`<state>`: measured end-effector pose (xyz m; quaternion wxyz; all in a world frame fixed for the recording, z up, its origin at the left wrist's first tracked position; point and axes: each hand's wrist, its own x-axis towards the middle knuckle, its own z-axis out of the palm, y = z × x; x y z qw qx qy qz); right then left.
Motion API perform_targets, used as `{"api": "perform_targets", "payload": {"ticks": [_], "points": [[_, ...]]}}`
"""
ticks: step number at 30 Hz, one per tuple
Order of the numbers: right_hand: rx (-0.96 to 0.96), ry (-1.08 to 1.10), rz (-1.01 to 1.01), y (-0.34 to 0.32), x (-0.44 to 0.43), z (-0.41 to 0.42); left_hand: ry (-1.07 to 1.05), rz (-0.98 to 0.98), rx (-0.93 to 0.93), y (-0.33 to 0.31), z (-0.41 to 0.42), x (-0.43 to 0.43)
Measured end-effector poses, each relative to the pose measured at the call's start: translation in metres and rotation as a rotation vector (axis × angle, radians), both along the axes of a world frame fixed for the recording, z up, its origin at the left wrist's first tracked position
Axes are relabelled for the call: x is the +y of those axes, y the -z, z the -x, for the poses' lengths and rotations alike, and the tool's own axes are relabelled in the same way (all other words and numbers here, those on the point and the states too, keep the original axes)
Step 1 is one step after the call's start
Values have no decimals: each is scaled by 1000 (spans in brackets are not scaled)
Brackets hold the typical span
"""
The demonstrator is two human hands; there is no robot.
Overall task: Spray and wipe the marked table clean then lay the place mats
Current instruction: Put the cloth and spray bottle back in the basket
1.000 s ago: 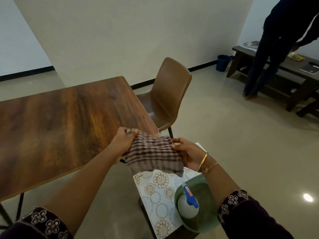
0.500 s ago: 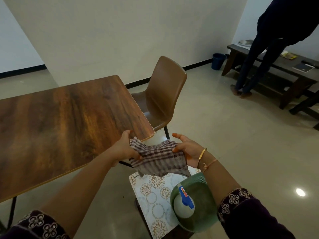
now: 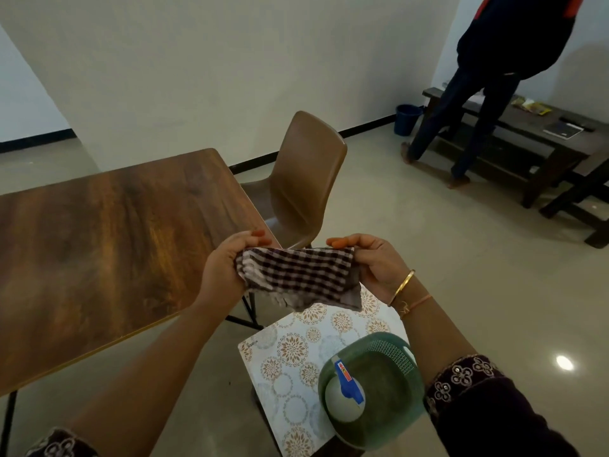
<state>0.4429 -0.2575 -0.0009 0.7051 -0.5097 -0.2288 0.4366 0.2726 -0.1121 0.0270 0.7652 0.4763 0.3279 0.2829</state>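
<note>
Left hand (image 3: 223,269) and right hand (image 3: 376,262) grip the checked cloth (image 3: 296,275) (taut between them); place mat (image 3: 290,357) corner lettering looks unreadable.

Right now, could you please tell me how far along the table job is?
Nothing looks finished: the table holds no mats. Left hand and right hand hold the checked cloth. The spray bottle sits in the basket on the place mats. Spraying, wiping, laying remain.

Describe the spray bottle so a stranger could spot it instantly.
Start at the wooden table; just off its near right corner lies a floral place mat. A green perforated basket sits on the mat's right end, and inside is the bottle: white round body, blue trigger head.
</note>
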Motion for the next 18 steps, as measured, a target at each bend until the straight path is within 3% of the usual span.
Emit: {"api": "perform_targets", "payload": {"ticks": [7,11,13,15,18], "points": [[-81,45,93,-3,-8,-6,91,-261,-47,13,4,12],[-302,49,242,-5,-6,-9,199,-542,136,8,4,6],[-326,46,244,-5,-7,-11,249,-561,218,5,5,9],[-320,53,245,-5,-9,-14,301,-787,277,3,9,15],[-295,57,254,-7,-14,-20,461,-1302,382,-5,11,17]]}}
